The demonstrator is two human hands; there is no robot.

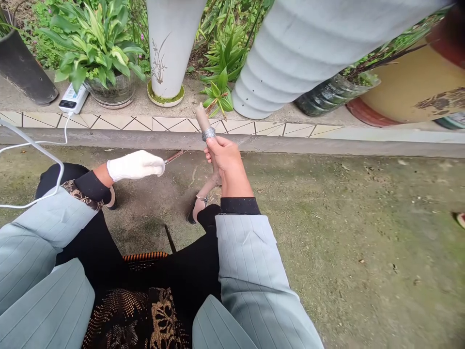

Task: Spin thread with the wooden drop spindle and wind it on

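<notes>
A white knit glove covers my left hand (pixel 136 165), which is closed around a thin reddish-brown rod (pixel 175 156). The rod points right; its exact kind is unclear, and a fine line seems to trail from its tip. Bare, my right hand (pixel 225 157) grips a pale wooden stick (pixel 201 116). Several turns of silvery wire (pixel 208 134) wrap the stick just above my thumb. Below the hand the stick's lower part (pixel 209 186) slants down left toward my shoe. The two hands are apart.
A tiled ledge (pixel 232 127) runs across ahead, bearing a potted leafy plant (pixel 112 89), a tall white pot (pixel 170 58), a ribbed white pot (pixel 286 53) and a tan pot (pixel 417 87). A white power bank (pixel 73 99) trails a white cable (pixel 54 184) near my left arm.
</notes>
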